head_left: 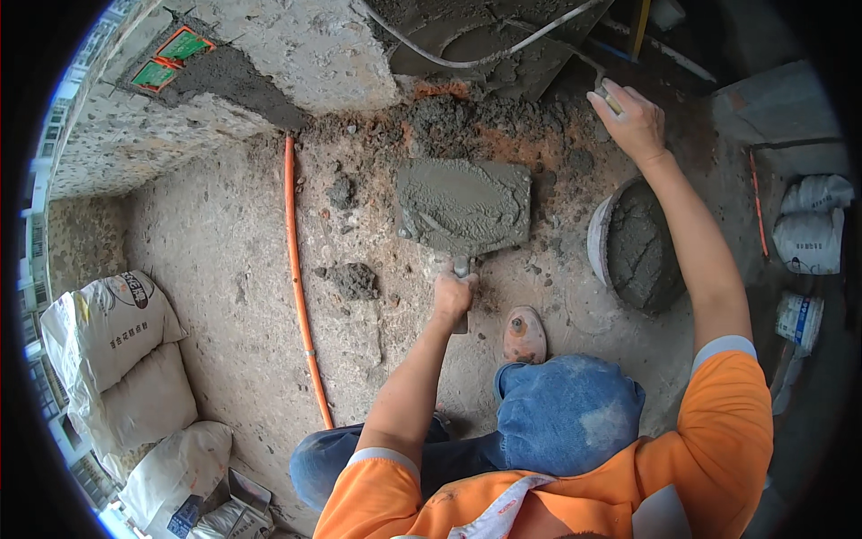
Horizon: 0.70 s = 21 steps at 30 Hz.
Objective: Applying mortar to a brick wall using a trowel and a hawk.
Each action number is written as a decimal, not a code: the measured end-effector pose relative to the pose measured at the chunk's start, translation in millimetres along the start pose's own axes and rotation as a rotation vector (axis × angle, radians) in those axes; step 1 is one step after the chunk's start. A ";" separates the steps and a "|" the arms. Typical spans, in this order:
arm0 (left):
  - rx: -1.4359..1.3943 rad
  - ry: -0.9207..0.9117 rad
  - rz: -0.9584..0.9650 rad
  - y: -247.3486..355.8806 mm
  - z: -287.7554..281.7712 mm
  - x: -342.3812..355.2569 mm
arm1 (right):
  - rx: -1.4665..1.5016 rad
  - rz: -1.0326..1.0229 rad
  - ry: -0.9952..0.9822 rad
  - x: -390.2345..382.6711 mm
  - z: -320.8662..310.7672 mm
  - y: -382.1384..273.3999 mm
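Observation:
My left hand (453, 295) is closed round the handle of a plastering hawk (462, 207), whose plate carries a spread heap of grey wet mortar, low in the middle of the view. Up at the right, my right hand (633, 121) grips a trowel handle (611, 97); its thin metal shank (584, 56) reaches up to a patch of smeared mortar (539, 76) on the wall face, where I cannot clearly make out the blade. A pale cable (446, 63) curves across that patch. Right of the hawk stands a bucket (595, 247) of mortar.
An orange conduit (298, 269) runs along the floor (215, 269) at left. Stacked sacks (135, 377) lie at lower left, more sacks (804, 238) and a white pail (796, 319) at far right. Green-orange junction boxes (180, 49) sit in the upper-left wall. Mortar lumps (355, 281) dot the floor.

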<state>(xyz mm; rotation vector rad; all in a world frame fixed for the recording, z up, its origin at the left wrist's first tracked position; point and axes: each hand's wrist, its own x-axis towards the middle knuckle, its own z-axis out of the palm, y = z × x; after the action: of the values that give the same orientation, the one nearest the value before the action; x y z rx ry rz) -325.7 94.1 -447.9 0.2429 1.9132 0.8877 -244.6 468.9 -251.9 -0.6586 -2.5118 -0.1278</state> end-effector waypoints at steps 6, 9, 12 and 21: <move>0.003 -0.029 -0.003 44.1 -16.7 18.3 | 0.442 0.288 -0.677 -97.8 26.1 -91.5; -0.096 -0.071 0.003 49.1 -35.0 15.0 | 0.466 0.272 -0.582 -84.5 44.8 -115.8; -0.116 -0.114 -0.025 36.1 -50.6 17.3 | 0.279 0.229 -0.692 -24.8 70.0 -105.6; -0.011 -0.239 -0.182 88.8 -103.7 28.2 | 0.129 0.003 -0.876 47.5 158.3 -78.1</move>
<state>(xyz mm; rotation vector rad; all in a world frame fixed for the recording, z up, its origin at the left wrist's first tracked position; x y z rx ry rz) -444.7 122.5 -381.0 0.1577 1.6791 0.7138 -392.3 455.5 -358.7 -0.7773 -3.3021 0.4108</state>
